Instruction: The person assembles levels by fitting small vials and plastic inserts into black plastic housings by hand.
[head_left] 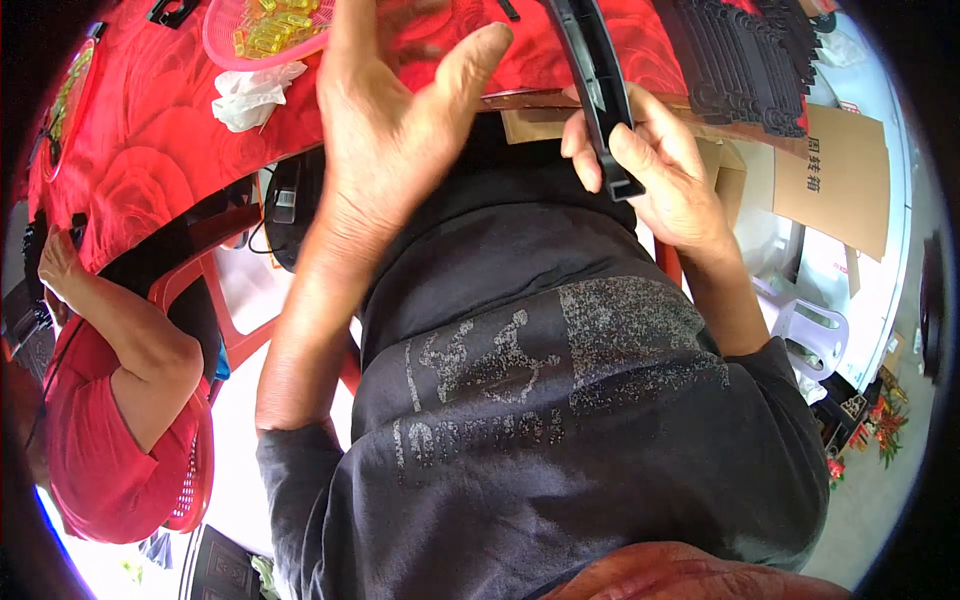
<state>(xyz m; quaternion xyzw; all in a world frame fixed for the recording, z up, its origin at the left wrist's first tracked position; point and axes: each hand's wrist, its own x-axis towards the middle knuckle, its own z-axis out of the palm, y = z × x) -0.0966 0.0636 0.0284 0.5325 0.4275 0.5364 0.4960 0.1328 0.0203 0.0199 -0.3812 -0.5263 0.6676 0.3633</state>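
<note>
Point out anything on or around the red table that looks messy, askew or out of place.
Little stands out. A crumpled white plastic bag lies loose on the red tablecloth beside the pink tray of yellow pieces. The right hand grips a long black plastic strip; the left hand is open.

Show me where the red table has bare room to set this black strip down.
Bare red cloth lies left of the left hand, below the pink tray and white tissue. Crowded far right: stacked black parts beside the right hand's black strip.
</note>
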